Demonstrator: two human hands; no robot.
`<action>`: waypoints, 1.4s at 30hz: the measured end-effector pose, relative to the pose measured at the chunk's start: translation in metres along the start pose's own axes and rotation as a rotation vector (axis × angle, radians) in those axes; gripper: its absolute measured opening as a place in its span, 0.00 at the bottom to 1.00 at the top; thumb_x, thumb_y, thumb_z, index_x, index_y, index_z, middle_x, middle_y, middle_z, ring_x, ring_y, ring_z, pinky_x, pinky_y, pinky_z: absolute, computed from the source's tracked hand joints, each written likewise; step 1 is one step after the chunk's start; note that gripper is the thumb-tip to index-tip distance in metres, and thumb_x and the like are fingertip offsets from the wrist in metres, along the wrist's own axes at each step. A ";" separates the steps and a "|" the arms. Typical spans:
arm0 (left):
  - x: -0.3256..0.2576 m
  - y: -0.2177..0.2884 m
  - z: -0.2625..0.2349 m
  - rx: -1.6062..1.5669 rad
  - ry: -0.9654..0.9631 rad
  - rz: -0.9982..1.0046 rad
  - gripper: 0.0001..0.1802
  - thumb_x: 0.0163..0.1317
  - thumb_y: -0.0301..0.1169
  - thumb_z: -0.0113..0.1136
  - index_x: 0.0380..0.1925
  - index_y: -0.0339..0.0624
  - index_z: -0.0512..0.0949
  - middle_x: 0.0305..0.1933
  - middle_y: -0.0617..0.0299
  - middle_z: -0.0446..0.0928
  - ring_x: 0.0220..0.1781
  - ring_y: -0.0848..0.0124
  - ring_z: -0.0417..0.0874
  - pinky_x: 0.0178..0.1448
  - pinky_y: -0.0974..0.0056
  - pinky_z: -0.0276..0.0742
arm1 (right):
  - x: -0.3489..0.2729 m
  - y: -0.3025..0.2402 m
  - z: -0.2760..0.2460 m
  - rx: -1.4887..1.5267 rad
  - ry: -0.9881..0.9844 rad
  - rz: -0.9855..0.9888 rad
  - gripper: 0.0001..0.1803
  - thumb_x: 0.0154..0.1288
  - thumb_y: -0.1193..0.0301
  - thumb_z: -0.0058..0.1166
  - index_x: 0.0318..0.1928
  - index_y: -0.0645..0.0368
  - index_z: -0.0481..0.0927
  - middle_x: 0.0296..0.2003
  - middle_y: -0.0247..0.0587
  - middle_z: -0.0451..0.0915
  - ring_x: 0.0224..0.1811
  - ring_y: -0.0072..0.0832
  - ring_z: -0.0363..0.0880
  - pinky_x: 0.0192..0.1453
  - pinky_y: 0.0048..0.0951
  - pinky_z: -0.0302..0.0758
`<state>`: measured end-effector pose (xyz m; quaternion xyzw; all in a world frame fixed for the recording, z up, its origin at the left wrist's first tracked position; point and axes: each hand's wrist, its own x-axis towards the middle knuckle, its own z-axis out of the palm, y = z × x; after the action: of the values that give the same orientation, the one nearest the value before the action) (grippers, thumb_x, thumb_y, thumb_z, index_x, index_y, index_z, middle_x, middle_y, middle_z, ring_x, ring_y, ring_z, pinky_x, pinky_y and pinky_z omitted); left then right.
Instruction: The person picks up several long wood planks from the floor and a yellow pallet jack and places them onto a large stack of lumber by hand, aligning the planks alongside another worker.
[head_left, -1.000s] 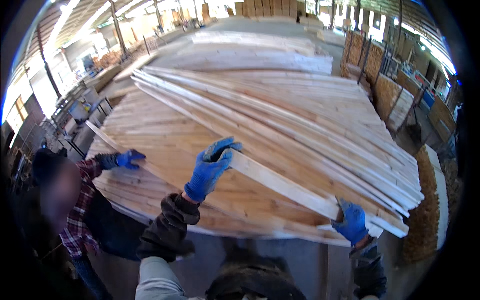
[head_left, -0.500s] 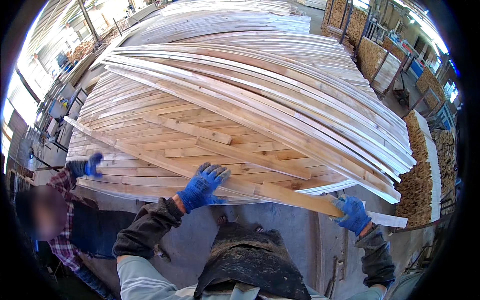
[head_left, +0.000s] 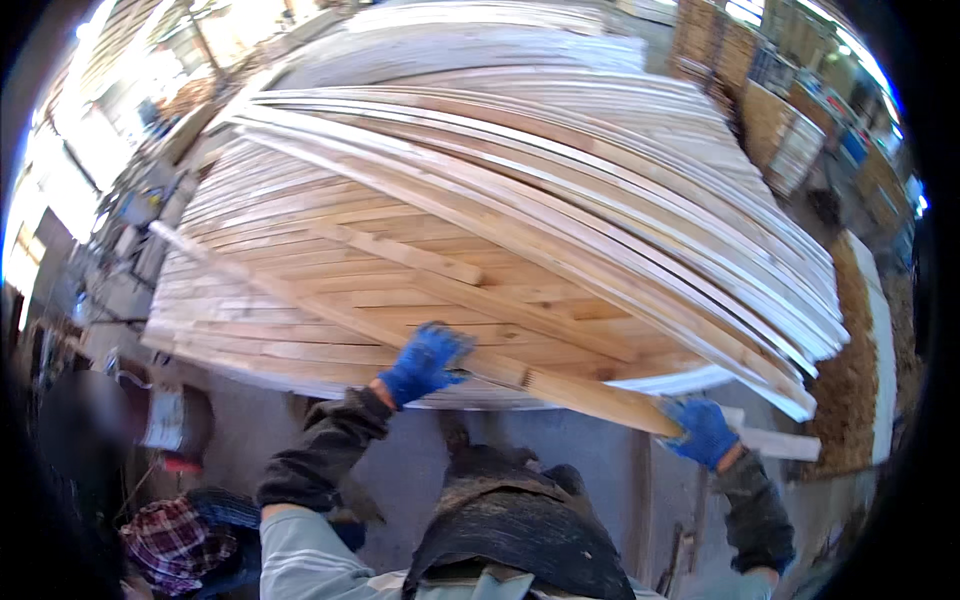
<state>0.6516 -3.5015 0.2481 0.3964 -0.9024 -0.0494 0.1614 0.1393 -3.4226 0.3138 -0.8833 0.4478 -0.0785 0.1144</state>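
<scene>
A long wooden board (head_left: 590, 398) lies slanting over the front of a broad stack of planks (head_left: 235, 325), with a dark zigzag joint across it. My right hand (head_left: 703, 430), in a blue work glove, is closed around the board's right end, just past the stack's front edge. Farther left, my left hand (head_left: 425, 362), gloved alike, grips the same board near its middle, thumb on the near side; motion blurs its fingers slightly. Two shorter wooden pieces, one upper (head_left: 405, 253) and one lower (head_left: 535, 318), rest on the stack beyond the board.
Long pale strips (head_left: 520, 205) lie in a slanted bundle across the stack. Another board's end (head_left: 785, 444) juts out beyond my right hand. At lower left, a person in a plaid shirt (head_left: 180, 540) is close to the stack. More piled wood (head_left: 852, 350) stands at the right.
My view has shifted, so the stack sits slightly farther right. My left hand's spread fingers have drawn in around the board. The person at left has moved lower, away from the stack's edge.
</scene>
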 end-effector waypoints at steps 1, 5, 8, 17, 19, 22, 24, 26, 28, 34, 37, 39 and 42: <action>0.002 -0.001 0.003 0.010 0.020 0.020 0.34 0.55 0.52 0.66 0.59 0.47 0.76 0.54 0.53 0.78 0.59 0.53 0.76 0.70 0.47 0.63 | -0.006 0.002 0.000 0.008 0.052 -0.022 0.33 0.54 0.55 0.67 0.60 0.51 0.79 0.39 0.50 0.82 0.40 0.48 0.81 0.45 0.46 0.77; 0.016 0.005 0.014 0.055 0.015 0.003 0.34 0.56 0.52 0.64 0.59 0.46 0.75 0.55 0.52 0.78 0.59 0.55 0.76 0.70 0.48 0.64 | -0.018 0.003 -0.028 -0.022 -0.008 0.135 0.38 0.47 0.57 0.71 0.61 0.52 0.78 0.35 0.53 0.82 0.35 0.50 0.82 0.40 0.47 0.78; 0.011 0.003 0.008 0.045 -0.018 -0.001 0.34 0.55 0.52 0.65 0.59 0.45 0.75 0.55 0.53 0.78 0.59 0.55 0.76 0.70 0.48 0.64 | -0.015 0.010 -0.027 -0.076 0.054 0.114 0.38 0.47 0.58 0.71 0.61 0.53 0.78 0.35 0.53 0.82 0.34 0.51 0.82 0.38 0.47 0.78; 0.026 0.009 -0.035 -0.067 0.049 -0.017 0.32 0.54 0.47 0.67 0.57 0.47 0.76 0.52 0.54 0.78 0.57 0.54 0.76 0.65 0.48 0.68 | -0.001 0.027 -0.011 -0.037 0.160 0.085 0.37 0.42 0.59 0.72 0.53 0.65 0.81 0.36 0.56 0.83 0.36 0.50 0.83 0.40 0.45 0.78; 0.037 0.019 -0.058 -0.084 0.073 -0.012 0.30 0.54 0.45 0.66 0.57 0.47 0.76 0.51 0.54 0.78 0.56 0.56 0.77 0.64 0.49 0.69 | 0.005 0.020 -0.016 -0.013 0.153 0.163 0.35 0.43 0.58 0.72 0.52 0.66 0.81 0.36 0.56 0.83 0.36 0.51 0.83 0.41 0.45 0.79; 0.055 0.050 -0.094 0.121 0.135 0.135 0.27 0.56 0.41 0.63 0.57 0.48 0.76 0.50 0.58 0.78 0.53 0.58 0.78 0.60 0.50 0.72 | 0.019 0.014 -0.019 0.017 0.133 0.256 0.34 0.44 0.57 0.72 0.51 0.66 0.82 0.37 0.56 0.83 0.37 0.51 0.82 0.43 0.47 0.78; 0.063 0.072 -0.102 0.178 0.108 0.224 0.25 0.56 0.38 0.61 0.56 0.50 0.76 0.50 0.59 0.78 0.53 0.59 0.78 0.59 0.51 0.72 | 0.034 0.015 -0.015 0.008 0.147 0.203 0.34 0.47 0.56 0.71 0.53 0.64 0.81 0.38 0.56 0.83 0.39 0.50 0.82 0.44 0.48 0.78; 0.071 0.080 -0.097 0.184 0.013 0.298 0.23 0.57 0.36 0.59 0.55 0.51 0.77 0.51 0.60 0.77 0.53 0.59 0.78 0.59 0.51 0.72 | 0.051 0.014 -0.013 -0.032 0.147 0.183 0.35 0.49 0.56 0.70 0.56 0.62 0.80 0.39 0.55 0.82 0.40 0.50 0.82 0.45 0.48 0.77; 0.079 0.078 -0.092 0.165 -0.160 0.337 0.22 0.58 0.34 0.58 0.54 0.52 0.77 0.52 0.60 0.77 0.54 0.58 0.78 0.59 0.51 0.72 | 0.078 0.012 -0.007 -0.090 0.137 0.170 0.35 0.51 0.55 0.68 0.59 0.59 0.78 0.41 0.55 0.82 0.42 0.48 0.81 0.46 0.46 0.76; 0.100 -0.053 -0.068 0.131 0.079 0.347 0.27 0.52 0.37 0.66 0.55 0.51 0.76 0.52 0.59 0.77 0.56 0.57 0.78 0.63 0.49 0.71 | 0.158 0.016 0.035 -0.283 0.116 0.183 0.36 0.57 0.54 0.64 0.65 0.52 0.73 0.39 0.48 0.80 0.42 0.45 0.80 0.48 0.45 0.75; 0.093 -0.120 -0.064 0.229 0.105 0.277 0.30 0.51 0.38 0.68 0.57 0.49 0.75 0.52 0.59 0.77 0.57 0.57 0.77 0.66 0.48 0.70 | 0.191 0.004 0.045 -0.333 0.044 0.233 0.38 0.58 0.53 0.63 0.68 0.50 0.71 0.38 0.46 0.79 0.42 0.44 0.80 0.48 0.46 0.75; 0.100 -0.139 -0.062 0.178 0.134 0.296 0.33 0.51 0.41 0.68 0.59 0.48 0.75 0.53 0.58 0.77 0.58 0.58 0.76 0.68 0.48 0.68 | 0.197 -0.001 0.046 -0.367 -0.007 0.289 0.39 0.57 0.53 0.64 0.68 0.50 0.70 0.39 0.46 0.79 0.43 0.43 0.79 0.49 0.46 0.74; 0.133 -0.147 -0.050 0.230 0.239 0.323 0.32 0.52 0.41 0.68 0.59 0.46 0.75 0.55 0.58 0.76 0.60 0.59 0.75 0.69 0.48 0.67 | 0.200 -0.009 0.044 -0.408 -0.045 0.335 0.40 0.56 0.54 0.65 0.69 0.50 0.69 0.41 0.45 0.79 0.46 0.43 0.79 0.52 0.47 0.73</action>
<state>0.6860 -3.6970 0.2966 0.2657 -0.9283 0.1274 0.2269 0.2745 -3.5733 0.2808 -0.8031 0.5918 0.0531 -0.0446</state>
